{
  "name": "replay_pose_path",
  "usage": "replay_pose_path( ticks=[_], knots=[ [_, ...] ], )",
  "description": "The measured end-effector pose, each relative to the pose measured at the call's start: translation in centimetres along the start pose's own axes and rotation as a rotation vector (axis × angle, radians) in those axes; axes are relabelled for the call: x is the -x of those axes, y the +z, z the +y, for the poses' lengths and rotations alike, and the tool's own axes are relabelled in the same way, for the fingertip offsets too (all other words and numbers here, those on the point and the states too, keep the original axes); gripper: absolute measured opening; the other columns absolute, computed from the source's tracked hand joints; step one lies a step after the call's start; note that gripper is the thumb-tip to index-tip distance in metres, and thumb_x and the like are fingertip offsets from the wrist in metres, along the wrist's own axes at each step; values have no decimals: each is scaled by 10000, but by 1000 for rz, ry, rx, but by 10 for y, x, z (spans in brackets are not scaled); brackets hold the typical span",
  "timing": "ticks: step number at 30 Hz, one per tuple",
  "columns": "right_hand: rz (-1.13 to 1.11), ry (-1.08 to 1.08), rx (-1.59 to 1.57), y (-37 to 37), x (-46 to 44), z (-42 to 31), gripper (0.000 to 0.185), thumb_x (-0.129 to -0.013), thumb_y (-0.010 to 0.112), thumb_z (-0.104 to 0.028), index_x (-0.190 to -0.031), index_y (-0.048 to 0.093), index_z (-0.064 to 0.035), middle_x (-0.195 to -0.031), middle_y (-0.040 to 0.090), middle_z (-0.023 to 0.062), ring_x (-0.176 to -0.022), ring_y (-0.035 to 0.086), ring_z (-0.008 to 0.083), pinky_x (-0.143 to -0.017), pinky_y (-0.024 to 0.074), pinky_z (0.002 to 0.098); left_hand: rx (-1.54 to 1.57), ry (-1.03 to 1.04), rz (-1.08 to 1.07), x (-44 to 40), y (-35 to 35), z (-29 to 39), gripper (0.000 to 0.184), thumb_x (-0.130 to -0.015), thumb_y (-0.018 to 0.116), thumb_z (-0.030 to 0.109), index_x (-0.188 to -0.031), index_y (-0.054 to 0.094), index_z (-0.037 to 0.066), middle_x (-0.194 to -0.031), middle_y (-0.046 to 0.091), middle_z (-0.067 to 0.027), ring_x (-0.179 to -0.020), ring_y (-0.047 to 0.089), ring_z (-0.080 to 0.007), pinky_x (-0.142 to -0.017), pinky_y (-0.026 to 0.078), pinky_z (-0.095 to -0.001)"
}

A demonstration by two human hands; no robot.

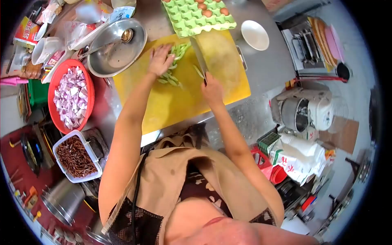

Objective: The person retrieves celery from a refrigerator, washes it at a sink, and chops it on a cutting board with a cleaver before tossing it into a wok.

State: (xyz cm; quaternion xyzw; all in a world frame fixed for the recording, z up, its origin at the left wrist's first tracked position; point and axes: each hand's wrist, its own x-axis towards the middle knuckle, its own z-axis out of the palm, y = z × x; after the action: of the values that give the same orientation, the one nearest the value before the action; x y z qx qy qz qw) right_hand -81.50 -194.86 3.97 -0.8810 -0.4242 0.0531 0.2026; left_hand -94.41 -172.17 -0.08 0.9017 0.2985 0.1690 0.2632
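My right hand point(212, 90) is closed around the handle of a kitchen knife point(198, 54), its blade standing nearly on edge over the yellow cutting board point(163, 110). Beside the blade lies a single green strip point(199, 72). My left hand point(161, 60) rests on the board with its fingers spread, at the left side of a pile of cut green vegetable strips point(178, 51). Its thumb reaches over the pile and hides part of it. The exact vegetable I cannot tell.
A steel bowl point(139, 49) with a ladle point(127, 35) stands left of the board. A red basket of chopped onion point(72, 98) and a tub of dark brown strips point(76, 157) sit further left. Behind are a green egg tray point(185, 22) and a white bowl point(255, 35).
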Motion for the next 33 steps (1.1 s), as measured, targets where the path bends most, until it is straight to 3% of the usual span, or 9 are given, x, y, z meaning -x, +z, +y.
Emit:
replay_pose_path(
  ticks=[3, 4, 9, 11, 15, 18, 20, 27, 33],
  knots=[
    [-104, -187, -127, -14, -17, -2, 340, -785, 611, -155, -1113, 536, -103, -871, 585, 164, -755, 599, 376, -631, 495, 473, 168, 42, 22, 17, 1, 12, 553, -921, 428, 400, -1349, 388, 50, -1333, 458, -184, -1246, 404, -368, -1082, 259, -459],
    [-196, -278, -105, -16, -20, 0, 359, -778, 625, -158, -1124, 539, -110, -852, 581, 155, -749, 601, 368, -619, 497, 463, 243, -20, 15, 29, -5, 20, 546, -904, 470, 367, -1312, 392, 13, -1254, 485, -221, -1141, 458, -396, -1023, 327, -449],
    [-356, -473, -199, -26, -9, 14, 342, -759, 645, -151, -1092, 583, -106, -820, 598, 144, -692, 596, 351, -589, 494, 429, 264, -33, 145, 110, 4, 23, 586, -836, 585, 299, -1287, 387, -19, -1236, 463, -252, -1134, 438, -415, -984, 352, -445],
    [-282, -468, -516, -31, -2, 24, 292, -755, 643, -118, -1044, 623, -90, -735, 598, 122, -625, 598, 280, -566, 481, 384, 114, 15, 219, 125, -8, 35, 587, -805, 614, 275, -1284, 406, 7, -1260, 453, -236, -1159, 422, -398, -988, 342, -460],
    [-510, 425, -833, -45, 33, 80, 139, -849, 643, -168, -848, 593, -38, -615, 554, 22, -524, 529, 99, -487, 421, 268, 64, -115, 317, 119, -29, 29, 553, -838, 547, 297, -1308, 430, 30, -1287, 456, -208, -1193, 418, -380, -1026, 297, -459],
    [-420, 558, -1010, -41, 61, 107, 201, -864, 648, -203, -765, 563, -50, -626, 569, 9, -474, 505, 92, -457, 399, 248, 51, -122, 280, 101, -19, 14, 547, -859, 524, 381, -1324, 452, 100, -1328, 482, -140, -1275, 376, -371, -1074, 230, -509],
    [-441, 549, -951, -37, 67, 94, 200, -860, 648, -201, -758, 564, -51, -611, 564, 10, -467, 502, 94, -452, 396, 250, -68, -95, 191, 100, -12, 19, 574, -849, 527, 505, -1339, 464, 212, -1324, 520, -78, -1326, 331, -368, -1106, 140, -575],
    [-639, 385, -906, 19, 59, -5, 177, -856, 624, -197, -828, 563, -33, -591, 550, 10, -455, 506, 105, -435, 410, 270, -173, -161, 197, 117, -3, 65, 776, -683, 658, 628, -1329, 487, 233, -1406, 421, -97, -1308, 326, -419, -1070, 165, -631],
    [-700, 348, -914, 37, 68, -65, 143, -836, 620, -151, -855, 560, -23, -576, 549, 29, -442, 517, 123, -429, 425, 284, 45, -201, 491, 123, 1, 55, 665, -627, 752, 396, -1224, 570, 165, -1352, 436, -168, -1233, 387, -420, -1050, 307, -510]
  ],
)
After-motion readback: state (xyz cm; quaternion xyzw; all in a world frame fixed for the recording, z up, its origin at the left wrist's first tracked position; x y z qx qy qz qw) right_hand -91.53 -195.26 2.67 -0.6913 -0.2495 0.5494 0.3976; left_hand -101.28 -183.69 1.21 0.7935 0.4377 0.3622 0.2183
